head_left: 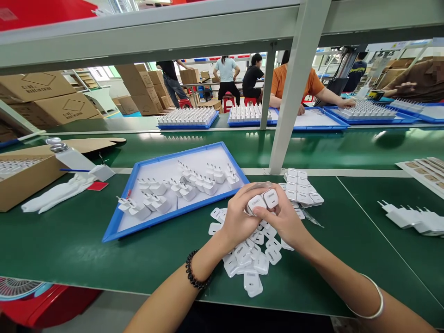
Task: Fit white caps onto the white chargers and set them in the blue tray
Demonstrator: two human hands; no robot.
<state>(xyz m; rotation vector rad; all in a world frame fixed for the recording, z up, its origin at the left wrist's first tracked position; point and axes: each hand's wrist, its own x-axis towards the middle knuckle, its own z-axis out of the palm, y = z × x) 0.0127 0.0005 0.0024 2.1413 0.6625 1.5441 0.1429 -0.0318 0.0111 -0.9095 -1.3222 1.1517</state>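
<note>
Close together above the bench, my two hands grip a pair of white plug chargers whose printed front faces point toward me. My left hand is closed around the left charger. Fingers of my right hand wrap the right charger, and its thumb lies at the lower edge of the left one. The backs of both chargers are hidden by my fingers. Below my hands is a loose heap of white face plates with small slots. Just beyond my right hand sits a neat stack of similar white pieces.
A blue-rimmed tray holds several pronged white chargers. Left are a white glove, a dispenser bottle and a cardboard box. More chargers lie right. A metal post rises ahead; co-workers sit beyond.
</note>
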